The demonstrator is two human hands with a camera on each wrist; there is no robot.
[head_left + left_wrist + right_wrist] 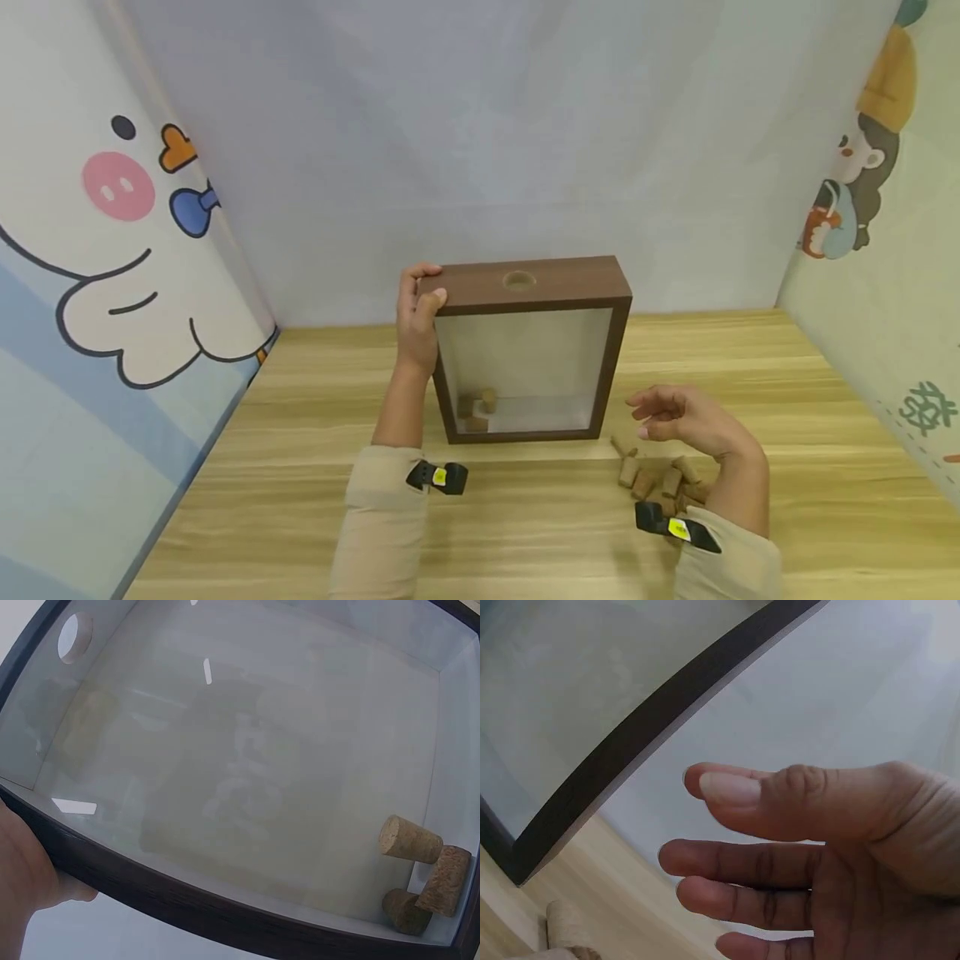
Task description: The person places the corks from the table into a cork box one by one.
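Note:
A shallow brown box frame (pixel 573 279) with a clear front stands upright on the table, a round hole (pixel 519 281) in its top edge. My left hand (pixel 418 321) grips its upper left corner, thumb on the front side and fingers over the top. Behind the pane, in the lower left corner, lie three corks, among them a pale cork (pixel 410 840) and a darker cork (pixel 444 881). To the right of the frame my right hand (pixel 693 421) hovers with fingers loosely bent and nothing in them. Below it is a heap of loose corks (pixel 672 482).
The wooden table (pixel 525 525) meets a plain pale backdrop (pixel 480 167) behind the frame. Printed cartoon panels stand at both sides, a white figure (pixel 75 208) on the left one. Each sleeve carries a black wrist camera (pixel 447 477).

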